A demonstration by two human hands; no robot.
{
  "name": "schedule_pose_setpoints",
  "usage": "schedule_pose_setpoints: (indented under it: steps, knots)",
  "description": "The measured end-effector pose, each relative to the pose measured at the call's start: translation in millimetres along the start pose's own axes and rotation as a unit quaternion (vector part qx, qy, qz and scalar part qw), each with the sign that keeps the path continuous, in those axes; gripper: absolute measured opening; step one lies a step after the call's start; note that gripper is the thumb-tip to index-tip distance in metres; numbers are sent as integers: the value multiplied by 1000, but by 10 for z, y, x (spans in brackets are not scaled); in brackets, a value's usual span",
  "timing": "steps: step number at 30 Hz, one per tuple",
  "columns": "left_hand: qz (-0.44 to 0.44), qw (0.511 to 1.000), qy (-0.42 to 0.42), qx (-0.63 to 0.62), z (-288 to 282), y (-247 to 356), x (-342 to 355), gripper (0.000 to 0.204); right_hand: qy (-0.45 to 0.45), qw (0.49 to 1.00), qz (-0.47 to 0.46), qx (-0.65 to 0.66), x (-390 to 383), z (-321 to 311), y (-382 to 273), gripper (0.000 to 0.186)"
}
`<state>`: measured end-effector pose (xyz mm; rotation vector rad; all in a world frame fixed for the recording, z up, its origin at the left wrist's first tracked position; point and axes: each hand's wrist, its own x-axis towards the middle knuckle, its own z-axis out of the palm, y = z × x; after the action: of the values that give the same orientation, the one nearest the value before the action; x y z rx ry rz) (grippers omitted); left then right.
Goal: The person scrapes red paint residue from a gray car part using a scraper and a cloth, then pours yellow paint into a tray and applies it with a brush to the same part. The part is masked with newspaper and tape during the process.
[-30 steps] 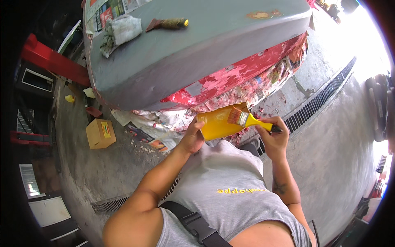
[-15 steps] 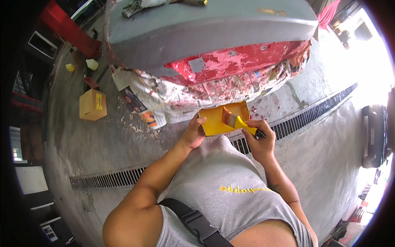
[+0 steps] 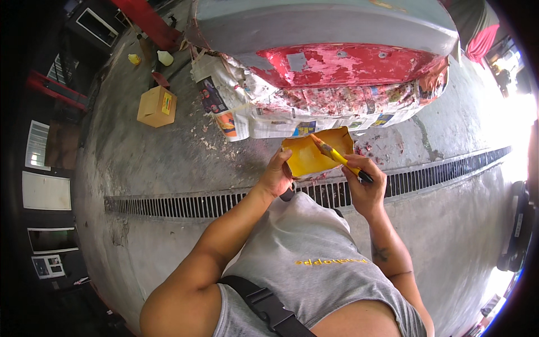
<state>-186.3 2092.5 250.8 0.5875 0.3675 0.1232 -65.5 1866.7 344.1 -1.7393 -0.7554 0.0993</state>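
My left hand (image 3: 277,175) grips the left side of a shallow yellow tray (image 3: 300,160), its thumb over the rim. In my right hand (image 3: 366,182) is a paintbrush (image 3: 336,154) with a yellow and black handle, its bristles over the tray's far part and pointing toward the car. Beyond the tray stands a car's end panel in grey, with a patch of red, partly stripped paint (image 3: 342,64). Newspaper masking (image 3: 275,123), stained with red flakes, covers the area below that patch.
A long drain grate (image 3: 224,205) crosses the concrete floor (image 3: 185,168). On the left are a cardboard box (image 3: 157,108), a whitish jug (image 3: 165,58) and a red post (image 3: 149,22). Paint flakes lie near the newspaper. A dark bumper-like part (image 3: 514,227) is at the far right.
The brush has turned from lying across the tray with its bristles down to pointing forward at the tray's far edge. My view has shifted, so the car appears higher and further right.
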Motion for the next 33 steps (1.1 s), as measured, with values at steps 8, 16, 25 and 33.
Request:
schedule_pose_setpoints:
  steps: [8,16,25,33]
  knots:
    - [18,1000,-2,-6,-309,203,-144,65,14,1000,-2,-22,-80,302,-167,17]
    - [12,1000,-7,-17,-783,751,-152,64,7,998,-1,-55,181,1010,-366,18]
    - [8,1000,-16,-15,-1256,1319,2,60,53,997,-5,-58,386,1675,-459,16]
    - [0,999,-33,-4,-1377,1505,157,62,74,993,-9,-88,522,1740,-559,16]
